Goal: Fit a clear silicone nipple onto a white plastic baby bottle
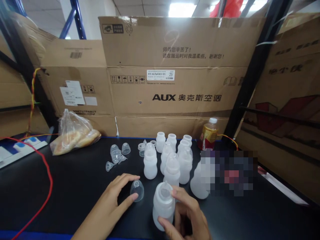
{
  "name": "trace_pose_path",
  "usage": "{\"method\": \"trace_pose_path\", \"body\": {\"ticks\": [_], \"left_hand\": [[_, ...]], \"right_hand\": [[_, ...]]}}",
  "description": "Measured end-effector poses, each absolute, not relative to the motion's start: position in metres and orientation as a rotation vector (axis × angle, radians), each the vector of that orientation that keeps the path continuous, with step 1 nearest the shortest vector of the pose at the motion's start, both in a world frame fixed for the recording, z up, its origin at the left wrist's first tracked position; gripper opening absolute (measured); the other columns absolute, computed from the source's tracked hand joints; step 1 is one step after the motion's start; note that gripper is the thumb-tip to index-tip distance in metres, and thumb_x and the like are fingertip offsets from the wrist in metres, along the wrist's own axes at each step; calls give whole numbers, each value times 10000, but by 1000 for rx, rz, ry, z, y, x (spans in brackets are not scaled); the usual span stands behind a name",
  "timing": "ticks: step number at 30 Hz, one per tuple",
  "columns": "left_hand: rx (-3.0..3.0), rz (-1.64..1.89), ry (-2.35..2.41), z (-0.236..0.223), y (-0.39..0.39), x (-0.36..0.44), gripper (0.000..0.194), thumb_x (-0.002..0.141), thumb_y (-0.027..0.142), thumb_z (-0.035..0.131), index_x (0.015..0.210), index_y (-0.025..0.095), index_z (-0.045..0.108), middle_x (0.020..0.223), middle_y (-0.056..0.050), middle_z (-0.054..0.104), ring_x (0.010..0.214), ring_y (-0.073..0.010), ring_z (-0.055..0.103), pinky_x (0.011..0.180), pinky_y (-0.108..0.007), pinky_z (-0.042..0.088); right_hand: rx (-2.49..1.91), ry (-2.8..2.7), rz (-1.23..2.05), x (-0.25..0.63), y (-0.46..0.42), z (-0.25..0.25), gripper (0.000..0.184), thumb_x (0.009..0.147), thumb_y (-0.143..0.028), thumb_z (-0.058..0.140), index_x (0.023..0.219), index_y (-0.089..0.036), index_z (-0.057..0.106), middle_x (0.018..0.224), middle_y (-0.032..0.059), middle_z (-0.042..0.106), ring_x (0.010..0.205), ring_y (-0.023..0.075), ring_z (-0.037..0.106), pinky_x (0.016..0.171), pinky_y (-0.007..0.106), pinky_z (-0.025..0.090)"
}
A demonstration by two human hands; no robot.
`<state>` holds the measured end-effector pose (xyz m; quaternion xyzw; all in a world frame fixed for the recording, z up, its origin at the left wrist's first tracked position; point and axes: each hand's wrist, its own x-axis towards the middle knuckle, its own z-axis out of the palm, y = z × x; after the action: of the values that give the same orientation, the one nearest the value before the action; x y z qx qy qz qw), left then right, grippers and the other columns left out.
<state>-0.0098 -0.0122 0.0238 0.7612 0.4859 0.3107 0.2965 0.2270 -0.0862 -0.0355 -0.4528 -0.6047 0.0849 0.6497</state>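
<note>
My right hand [188, 215] holds a frosted white baby bottle [162, 211] upright near the front of the black table. Its index fingertip touches the bottle's rim, where a clear teat-like piece [165, 191] sits in the mouth. To the left, my left hand [120, 196] has its thumb and index finger around a clear domed bottle cap [137, 190], low over the tabletop. Behind the held bottle stand several similar bottles; those in front, such as this bottle [150, 163], carry clear domed caps, while a bottle at the back [160, 141] has an open top.
Loose clear caps [116, 156] and small funnel-shaped teats [109, 166] lie left of the bottles. Bread in a plastic bag [75, 136], a drink bottle [208, 133] and a power strip [25, 148] with a red cable [48, 173] are around. Cardboard [175, 83] walls the back.
</note>
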Motion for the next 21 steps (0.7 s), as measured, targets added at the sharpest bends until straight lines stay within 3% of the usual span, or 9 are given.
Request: {"method": "trace_pose_path", "body": {"ticks": [3,6,9,12,16,19,21], "left_hand": [[2007,883,1303,24,-12,-2,343,932,523,727,1229,360,779,1352,-52,775,1334,-372,688,1196,-622,502],[1986,1157,1233,32,-15,2,263,881,472,793,1095,320,819,1115,-41,853,1094,-328,819,1002,-476,666],[1931,1454,1083,51,-26,8,265,935,459,805,1162,322,802,1069,-22,874,987,-254,862,872,-297,704],[1970,1552,960,75,-41,24,312,986,440,788,1282,342,765,1154,-22,861,1009,-244,858,938,-303,697],[2157,1585,876,92,-54,54,346,1004,414,759,1343,439,700,1227,59,808,1114,-176,804,976,-231,648],[2313,1508,893,87,-54,67,380,993,346,736,1351,456,676,1210,94,777,1114,-123,760,993,-179,594],[2349,1479,905,82,-52,69,406,986,312,725,1366,436,655,1195,85,755,1090,-111,749,985,-171,580]], "right_hand": [[-950,-1406,254,232,-85,-37,415,1049,-468,715,1432,-409,568,1363,73,793,374,92,516,332,274,429],[-943,-1448,269,236,-83,-39,522,1004,-305,741,1473,-430,550,1404,63,778,400,98,527,352,263,439],[-935,-1474,273,238,-82,-41,566,978,-240,719,1481,-442,558,1407,58,779,387,93,524,346,255,436],[-981,-1468,231,239,-83,-43,538,952,-261,767,1446,-411,617,1341,71,808,390,95,554,355,248,465],[-1030,-1477,238,242,-85,-42,479,972,-367,788,1432,-385,655,1004,18,855,384,117,578,380,243,497],[-1057,-1472,279,243,-87,-42,462,995,-402,770,1441,-370,654,667,-58,736,400,152,611,431,243,543],[-1086,-1438,280,242,-87,-44,489,974,-399,793,1442,-358,657,565,-81,651,446,181,654,480,253,584]]}}
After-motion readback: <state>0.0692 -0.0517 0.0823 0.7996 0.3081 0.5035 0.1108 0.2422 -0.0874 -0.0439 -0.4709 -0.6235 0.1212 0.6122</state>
